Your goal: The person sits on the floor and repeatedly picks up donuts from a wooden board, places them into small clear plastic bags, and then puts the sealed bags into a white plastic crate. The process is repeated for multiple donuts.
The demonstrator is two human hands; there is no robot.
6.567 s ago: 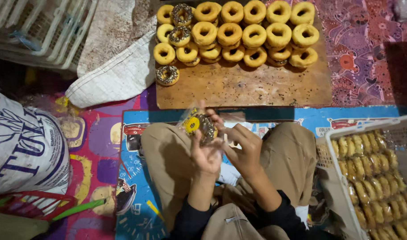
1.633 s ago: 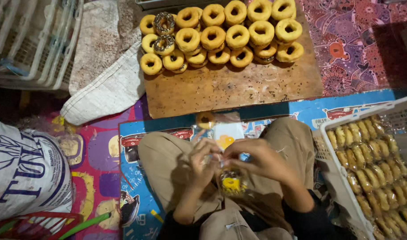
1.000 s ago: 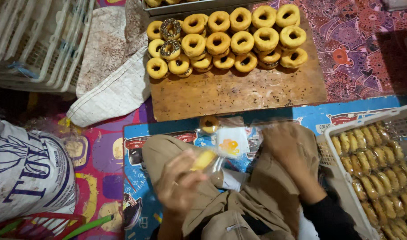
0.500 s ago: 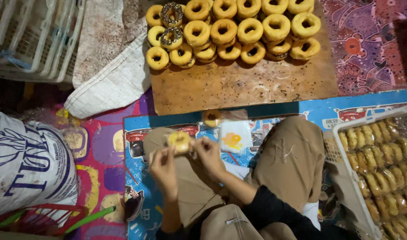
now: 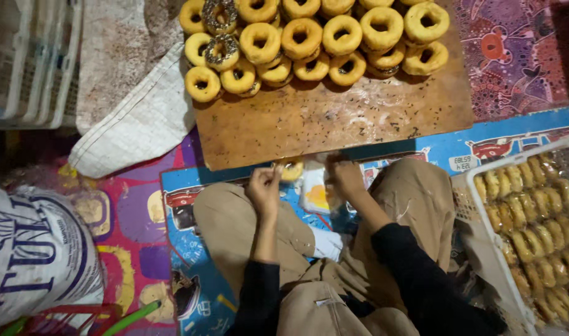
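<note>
My left hand (image 5: 264, 186) is over my left knee with its fingers pinched at a yellow ring donut (image 5: 291, 170), which lies just below the edge of the wooden board (image 5: 334, 121). My right hand (image 5: 345, 178) is a little to the right, its fingers curled on the top edge of a clear plastic bag (image 5: 314, 191) with a yellow patch, lying between my knees. Several rows of yellow ring donuts (image 5: 309, 37) are stacked at the far end of the board. Two of them, sprinkled donuts (image 5: 219, 31), have dark sprinkles.
A white crate of packed donuts (image 5: 533, 218) stands at my right. A printed white sack (image 5: 36, 261) sits at my left. A white woven cloth (image 5: 141, 121) lies left of the board, and white plastic racks (image 5: 29, 56) are at the far left. A colourful mat (image 5: 141, 218) covers the floor.
Both hands held a donut over my left knee half a second ago. They have now moved forward and apart, the left to the donut by the board, the right to the plastic bag.
</note>
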